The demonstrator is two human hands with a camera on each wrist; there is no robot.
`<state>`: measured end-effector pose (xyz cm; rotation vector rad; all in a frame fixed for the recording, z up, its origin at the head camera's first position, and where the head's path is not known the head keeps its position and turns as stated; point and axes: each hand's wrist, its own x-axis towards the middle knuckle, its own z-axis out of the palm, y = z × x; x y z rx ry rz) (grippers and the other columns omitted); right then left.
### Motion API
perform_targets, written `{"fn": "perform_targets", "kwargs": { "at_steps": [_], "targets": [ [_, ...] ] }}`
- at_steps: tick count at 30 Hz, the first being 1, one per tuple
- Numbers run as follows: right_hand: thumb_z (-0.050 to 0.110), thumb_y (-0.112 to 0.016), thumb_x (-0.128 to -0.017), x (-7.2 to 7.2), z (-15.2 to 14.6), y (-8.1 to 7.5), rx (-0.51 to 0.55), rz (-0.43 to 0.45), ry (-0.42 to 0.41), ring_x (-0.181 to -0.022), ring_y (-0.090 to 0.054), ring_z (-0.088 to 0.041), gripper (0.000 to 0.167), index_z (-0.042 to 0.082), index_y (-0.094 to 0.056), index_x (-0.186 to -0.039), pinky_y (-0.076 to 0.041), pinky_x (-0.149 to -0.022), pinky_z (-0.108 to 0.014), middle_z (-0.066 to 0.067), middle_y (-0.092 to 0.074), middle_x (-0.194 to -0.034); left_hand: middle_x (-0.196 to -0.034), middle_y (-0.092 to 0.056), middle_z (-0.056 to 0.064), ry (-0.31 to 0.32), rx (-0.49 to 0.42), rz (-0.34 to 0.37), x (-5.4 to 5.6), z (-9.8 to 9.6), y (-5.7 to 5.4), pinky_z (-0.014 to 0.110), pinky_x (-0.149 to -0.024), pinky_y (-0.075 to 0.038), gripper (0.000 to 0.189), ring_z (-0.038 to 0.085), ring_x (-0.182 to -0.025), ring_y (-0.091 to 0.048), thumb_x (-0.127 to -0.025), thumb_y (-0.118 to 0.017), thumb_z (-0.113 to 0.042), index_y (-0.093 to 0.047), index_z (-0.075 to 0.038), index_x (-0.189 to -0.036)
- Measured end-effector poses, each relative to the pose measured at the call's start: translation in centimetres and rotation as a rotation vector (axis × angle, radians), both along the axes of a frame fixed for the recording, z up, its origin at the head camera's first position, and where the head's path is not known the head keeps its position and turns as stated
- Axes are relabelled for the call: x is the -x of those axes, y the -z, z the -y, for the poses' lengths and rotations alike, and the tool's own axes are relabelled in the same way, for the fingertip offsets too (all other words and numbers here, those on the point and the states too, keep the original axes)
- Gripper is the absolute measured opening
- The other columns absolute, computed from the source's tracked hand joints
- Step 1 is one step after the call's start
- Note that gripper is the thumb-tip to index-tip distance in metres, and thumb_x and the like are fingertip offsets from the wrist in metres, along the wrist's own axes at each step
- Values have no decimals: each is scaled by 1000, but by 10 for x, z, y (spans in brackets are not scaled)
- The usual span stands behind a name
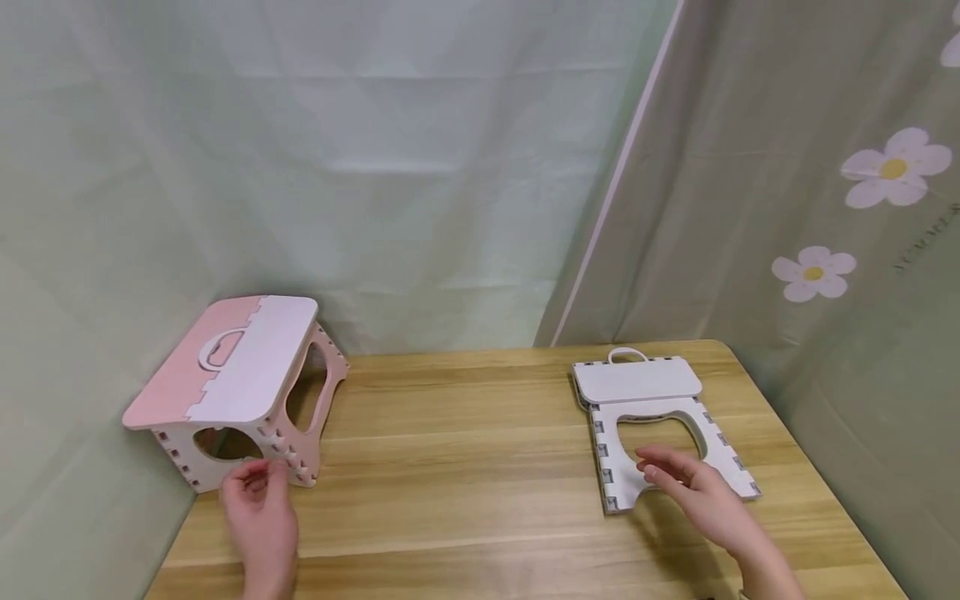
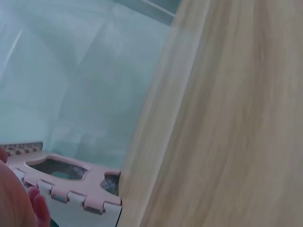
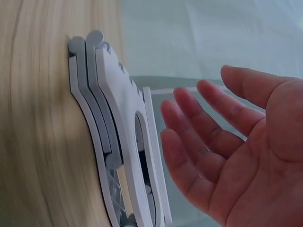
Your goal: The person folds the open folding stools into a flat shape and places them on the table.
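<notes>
On the left of the table stands an unfolded pink and white folding stool (image 1: 258, 358); its pink side panel (image 2: 66, 172) also shows in the left wrist view. My left hand (image 1: 261, 521) is in front of the stool's near side, fingers loosely curled, with nothing seen in them. Whether they touch the stool I cannot tell. A white and grey folding stool (image 1: 641, 383) lies folded flat at the right. Over its near end hovers my right hand (image 1: 697, 496). In the right wrist view its fingers (image 3: 208, 127) are loosely bent, apart from the folded stool (image 3: 123, 104).
The wood-grain table (image 1: 450, 467) spans the space between the two stools. Pale green curtains (image 1: 420, 167) hang behind it and at both sides. A grey-brown section (image 1: 697, 167) at the back right carries white flowers (image 1: 813, 273).
</notes>
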<state>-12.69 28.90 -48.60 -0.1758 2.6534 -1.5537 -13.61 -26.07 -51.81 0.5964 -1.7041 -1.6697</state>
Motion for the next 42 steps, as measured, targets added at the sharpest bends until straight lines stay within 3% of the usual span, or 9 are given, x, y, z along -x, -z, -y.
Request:
{"fn": "perform_targets", "kwargs": {
  "at_steps": [7,10,15,22,27,30,34,37,42],
  "targets": [
    [27,-65,-109,-1,13,2,10,21,-89,-114,-70,-17,39,5,-67,-141,-56,-91,-26,-9,-73,-131,-117,-41,-4,-71,128,110,6,10,3,13,-61,-39,50,8,-82,-49,-100,-70,-9,-45,-15,-142],
    [29,-66,-109,0,18,3,-6,26,-101,-111,-69,-14,38,7,-68,-140,-55,-89,-26,-6,-74,-130,-123,-45,2,-35,145,131,9,12,6,13,-63,-39,58,8,-85,-48,-100,-70,-8,-40,-14,-149],
    [28,-65,-109,1,23,5,-9,40,-120,-109,-69,-12,38,5,-68,-139,-55,-88,-26,-8,-74,-129,-155,-41,12,53,179,189,14,15,8,10,-65,-42,69,-2,-83,-52,-104,-65,-13,-29,-6,-162],
    [28,-64,-110,4,32,10,10,72,-169,-112,-69,-17,40,3,-66,-141,-55,-90,-26,-12,-73,-130,-141,-51,22,119,222,258,20,21,9,16,-55,-43,65,-5,-66,-51,-105,-62,-17,-34,3,-161],
    [30,-64,-110,5,37,12,-15,51,-183,-112,-67,-13,38,7,-68,-140,-55,-90,-27,-8,-73,-132,-110,-53,17,130,361,312,26,25,9,16,-60,-41,54,6,-70,-52,-104,-63,-19,-43,9,-146],
    [30,-64,-110,5,39,10,-15,35,-180,-112,-68,-13,37,8,-68,-139,-55,-90,-28,-8,-73,-132,-108,-49,19,190,442,342,28,26,5,19,-67,-39,48,22,-83,-53,-107,-61,-18,-41,12,-139],
    [30,-64,-110,5,40,8,-9,30,-187,-111,-69,-15,37,7,-68,-139,-55,-89,-28,-9,-73,-132,-114,-45,29,271,502,348,27,26,-1,42,-87,-43,46,43,-101,-50,-109,-55,-12,-34,18,-138],
    [29,-64,-110,5,40,8,-3,31,-197,-112,-70,-18,37,7,-68,-139,-55,-89,-28,-9,-73,-132,-117,-44,33,307,530,362,25,27,-6,59,-91,-39,45,48,-107,-49,-110,-53,-9,-34,20,-137],
    [29,-64,-110,5,40,7,3,31,-206,-111,-70,-20,37,6,-68,-139,-56,-88,-28,-10,-73,-131,-120,-48,31,379,572,381,21,30,-10,39,-89,-41,43,45,-110,-52,-111,-53,-8,-35,19,-139]
  ]
}}
